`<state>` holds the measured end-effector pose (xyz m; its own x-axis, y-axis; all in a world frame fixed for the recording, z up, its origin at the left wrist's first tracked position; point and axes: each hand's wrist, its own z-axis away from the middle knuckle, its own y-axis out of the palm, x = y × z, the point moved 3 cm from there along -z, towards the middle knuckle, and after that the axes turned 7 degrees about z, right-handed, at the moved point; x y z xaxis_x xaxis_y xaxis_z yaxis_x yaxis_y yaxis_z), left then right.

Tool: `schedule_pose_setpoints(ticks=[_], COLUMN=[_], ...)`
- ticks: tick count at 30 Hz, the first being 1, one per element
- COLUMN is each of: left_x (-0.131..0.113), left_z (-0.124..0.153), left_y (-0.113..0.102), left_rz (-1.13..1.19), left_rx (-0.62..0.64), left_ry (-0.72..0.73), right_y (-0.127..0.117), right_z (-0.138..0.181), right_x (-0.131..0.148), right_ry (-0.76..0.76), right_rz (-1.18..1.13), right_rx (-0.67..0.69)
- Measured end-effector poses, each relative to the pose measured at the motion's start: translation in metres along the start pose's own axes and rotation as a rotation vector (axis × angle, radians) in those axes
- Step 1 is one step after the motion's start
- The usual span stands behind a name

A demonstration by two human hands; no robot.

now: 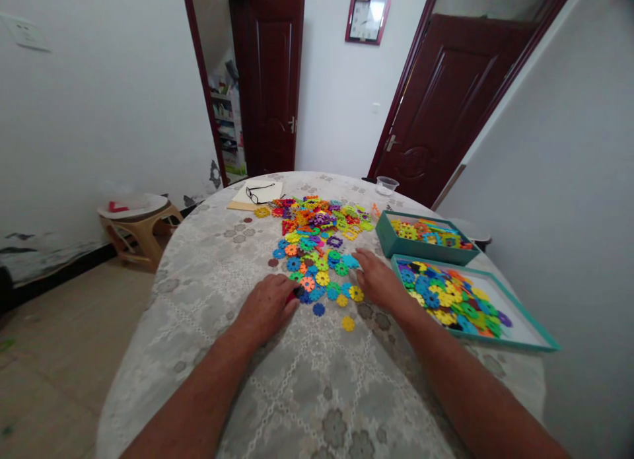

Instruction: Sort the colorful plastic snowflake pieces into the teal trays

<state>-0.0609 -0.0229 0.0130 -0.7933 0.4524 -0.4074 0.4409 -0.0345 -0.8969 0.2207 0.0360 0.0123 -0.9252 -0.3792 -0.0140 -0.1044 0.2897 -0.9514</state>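
Observation:
A loose pile of colourful notched plastic discs [321, 277] lies on the patterned tablecloth between my hands. At the pile's near left edge, my left hand [267, 307] is curled, with a black disc [298, 292] and something dark red at its thumb and fingertips. My right hand [377, 279] reaches in from the right side, its fingers stretched apart beside a light blue disc [350, 261]; they appear to touch it. Closer to me lie a single blue disc [318, 309] and a yellow disc [348, 323].
Behind the discs is a heap of mixed plastic pieces [317, 214]. On the right stand a teal box [386, 238] and its shallow lid [529, 327], both holding pieces. Glasses [252, 195] rest on a notebook [238, 200] at back left. A clear bowl [387, 185] sits at the far edge.

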Motion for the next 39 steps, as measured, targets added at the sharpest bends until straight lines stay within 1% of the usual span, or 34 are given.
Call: schedule_pose_setpoints(ticks=[2, 5, 7, 11, 16, 20, 24, 28, 32, 36, 39], left_x=[0.000, 0.002, 0.004, 0.005, 0.002, 0.001, 0.002, 0.003, 0.002, -0.001, -0.002], left_z=[0.000, 0.001, 0.001, 0.002, 0.002, 0.002, 0.002, 0.003, 0.003, 0.003, 0.004], left_y=[0.000, 0.000, 0.001, 0.002, 0.001, -0.002, -0.001, 0.001, -0.002, -0.005, -0.005], left_rz=[0.001, 0.010, 0.015, 0.012, 0.003, 0.008, 0.017, 0.026, 0.025, 0.016, 0.016], left_rx=[0.001, -0.009, -0.011, -0.008, 0.007, 0.014, 0.007, 0.005, 0.012, 0.024, 0.017], left_ry=[-0.001, -0.003, -0.004, -0.014, -0.028, -0.042, -0.047, -0.042, -0.054, -0.053, -0.046], right_y=[0.010, 0.018, 0.020, 0.020, 0.014, 0.012, 0.023, 0.039, 0.046, 0.047, 0.047], right_z=[-0.014, -0.032, -0.039, -0.044, -0.057, -0.082, -0.110, -0.128, -0.132, -0.129, -0.128], right_x=[0.003, -0.002, -0.007, -0.019, -0.032, -0.032, -0.027, -0.021, -0.019, -0.018, -0.016], right_ry=[0.027, 0.097, 0.129, 0.180, 0.255, 0.322, 0.383, 0.423, 0.460, 0.495, 0.490], right_rz=[0.028, 0.033, 0.020, -0.038, -0.160, -0.260, -0.284, -0.246, -0.227, -0.234, -0.244], right_rx=[0.098, 0.235, 0.273, 0.309, 0.322, 0.256, 0.184, 0.204, 0.251, 0.283, 0.316])
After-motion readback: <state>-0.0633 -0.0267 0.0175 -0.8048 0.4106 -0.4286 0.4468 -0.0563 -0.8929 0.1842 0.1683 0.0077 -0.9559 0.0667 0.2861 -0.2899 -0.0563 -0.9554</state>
